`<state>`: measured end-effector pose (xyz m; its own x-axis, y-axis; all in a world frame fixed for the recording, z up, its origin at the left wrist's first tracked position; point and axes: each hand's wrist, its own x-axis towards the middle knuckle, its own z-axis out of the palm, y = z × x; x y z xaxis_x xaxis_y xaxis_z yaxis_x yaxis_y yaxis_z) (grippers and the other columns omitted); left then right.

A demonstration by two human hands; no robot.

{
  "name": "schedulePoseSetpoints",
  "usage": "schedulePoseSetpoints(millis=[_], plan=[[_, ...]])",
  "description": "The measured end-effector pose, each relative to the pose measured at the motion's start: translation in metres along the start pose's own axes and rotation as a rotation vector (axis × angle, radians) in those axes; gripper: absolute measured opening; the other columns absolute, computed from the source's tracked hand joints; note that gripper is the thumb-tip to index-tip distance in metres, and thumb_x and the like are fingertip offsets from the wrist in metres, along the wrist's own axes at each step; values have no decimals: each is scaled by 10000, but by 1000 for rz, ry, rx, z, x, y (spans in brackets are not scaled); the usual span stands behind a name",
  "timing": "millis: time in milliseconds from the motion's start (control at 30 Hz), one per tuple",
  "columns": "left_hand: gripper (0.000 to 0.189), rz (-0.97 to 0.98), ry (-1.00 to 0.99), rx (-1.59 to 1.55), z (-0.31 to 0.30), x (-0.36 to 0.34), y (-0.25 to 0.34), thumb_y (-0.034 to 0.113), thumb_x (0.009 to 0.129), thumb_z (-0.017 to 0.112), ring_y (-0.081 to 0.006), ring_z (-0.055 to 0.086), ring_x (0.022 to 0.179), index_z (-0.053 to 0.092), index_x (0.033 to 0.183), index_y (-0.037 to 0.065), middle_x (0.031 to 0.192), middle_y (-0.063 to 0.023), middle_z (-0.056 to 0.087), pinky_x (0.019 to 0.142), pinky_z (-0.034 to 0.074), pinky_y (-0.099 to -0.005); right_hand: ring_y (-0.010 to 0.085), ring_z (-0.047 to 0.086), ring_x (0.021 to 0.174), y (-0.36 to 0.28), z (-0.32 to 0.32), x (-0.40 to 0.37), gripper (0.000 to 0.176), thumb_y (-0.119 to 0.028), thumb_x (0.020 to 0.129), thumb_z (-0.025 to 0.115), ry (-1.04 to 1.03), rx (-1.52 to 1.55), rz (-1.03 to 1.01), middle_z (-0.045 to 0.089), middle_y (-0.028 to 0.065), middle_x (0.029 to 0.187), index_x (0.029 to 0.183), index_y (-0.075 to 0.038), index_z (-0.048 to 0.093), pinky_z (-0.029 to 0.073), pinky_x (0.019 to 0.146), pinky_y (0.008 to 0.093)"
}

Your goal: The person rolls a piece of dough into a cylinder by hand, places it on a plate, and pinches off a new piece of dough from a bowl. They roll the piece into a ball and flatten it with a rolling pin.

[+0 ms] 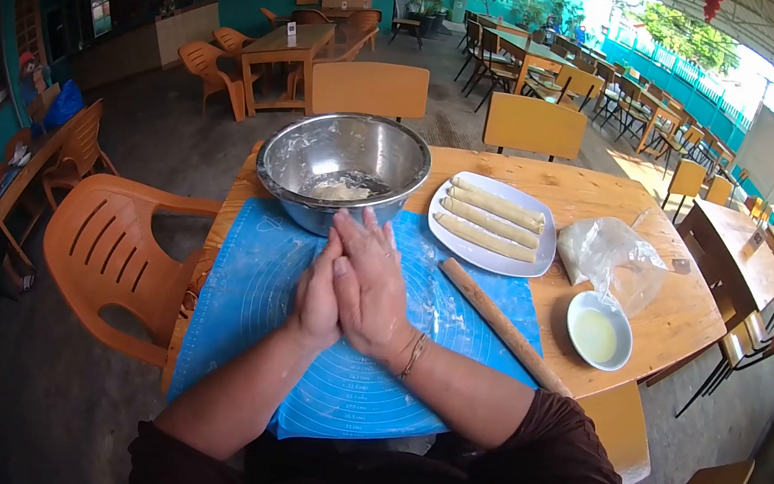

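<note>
Metal bowl (305, 214) sits just beyond the clasped grip (341, 285).

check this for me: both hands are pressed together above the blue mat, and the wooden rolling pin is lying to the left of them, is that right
Not quite: the head view shows the wooden rolling pin lying to the right of the hands, not the left. The left hand and right hand are indeed together above the blue mat.
</note>
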<state>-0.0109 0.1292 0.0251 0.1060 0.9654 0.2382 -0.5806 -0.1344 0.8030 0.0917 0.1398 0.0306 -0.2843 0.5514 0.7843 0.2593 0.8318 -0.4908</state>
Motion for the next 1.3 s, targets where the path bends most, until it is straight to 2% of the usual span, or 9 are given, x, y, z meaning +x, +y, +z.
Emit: schedulePoseSetpoints(millis=[167, 300, 467, 567, 633, 833, 1033, 1100, 1300], plan=[[625, 85, -89, 302, 11, -4, -15, 432, 1087, 179, -208, 358, 1401, 262, 1508, -23, 1510, -147, 373, 1169, 276, -340, 408, 407, 1378, 20, -8, 3, 410, -163, 1029, 375, 76, 257, 342, 493, 297, 1404, 1333, 66, 528, 310, 1146, 419], [703, 128, 119, 257, -1, 4, -4, 505, 1066, 193, -298, 309, 1435, 229, 1522, -30, 1538, -206, 326, 1189, 243, -401, 445, 400, 1364, -22, 5, -12, 386, -107, 996, 430, 84, 210, 104, 424, 298, 1449, 1322, 73, 531, 329, 1126, 470], [827, -43, 216, -13, -1, 1, 4, 633, 1011, 240, -441, 440, 1319, 317, 1471, -50, 1471, -266, 396, 1114, 352, -527, 380, 574, 1048, -22, 1, -10, 356, -11, 934, 535, -15, 13, -118, 550, 237, 1152, 1287, -24, 582, 462, 927, 409], [857, -271, -315, -418, -20, 2, -13, 682, 983, 242, -458, 535, 1209, 393, 1398, -53, 1357, -277, 502, 1037, 429, -548, 360, 593, 908, -10, -2, -6, 212, -40, 904, 613, 17, -33, -73, 583, 198, 968, 1112, -41, 655, 477, 791, 399], [841, -304, -129, -327, -13, 4, -19, 694, 972, 249, -447, 578, 1147, 468, 1315, -42, 1258, -273, 566, 999, 459, -546, 355, 599, 844, -8, -7, -1, 73, -82, 874, 683, 8, -2, 68, 594, 165, 834, 913, -26, 659, 475, 728, 398], [807, -341, -168, -502, -2, 9, -10, 648, 991, 229, -438, 576, 1131, 489, 1323, -41, 1304, -282, 542, 1000, 454, -561, 372, 605, 938, -7, 1, -2, 270, -85, 866, 665, 58, -194, -82, 626, 208, 983, 1104, 27, 607, 481, 816, 427], [849, -316, 281, -13, -6, 8, 29, 718, 939, 286, -431, 588, 1126, 559, 1175, -51, 1235, -279, 589, 1005, 463, -546, 397, 594, 1148, -12, 7, -8, 498, -75, 872, 662, -44, -13, -206, 587, 250, 1282, 1349, 3, 540, 475, 986, 409], [850, -331, -31, -391, -8, 10, 17, 706, 956, 280, -437, 546, 1210, 518, 1228, -63, 1290, -305, 557, 1060, 422, -547, 410, 582, 1166, -9, -4, -1, 510, -132, 850, 701, -20, -49, -124, 600, 243, 1267, 1319, 9, 561, 472, 991, 425], [829, -313, -106, -487, -10, 1, 5, 683, 981, 247, -467, 472, 1281, 438, 1330, -45, 1311, -306, 508, 1108, 368, -548, 371, 633, 952, 1, 5, -7, 356, -173, 862, 683, 24, -158, -210, 650, 207, 1135, 1176, -11, 642, 503, 830, 423]])
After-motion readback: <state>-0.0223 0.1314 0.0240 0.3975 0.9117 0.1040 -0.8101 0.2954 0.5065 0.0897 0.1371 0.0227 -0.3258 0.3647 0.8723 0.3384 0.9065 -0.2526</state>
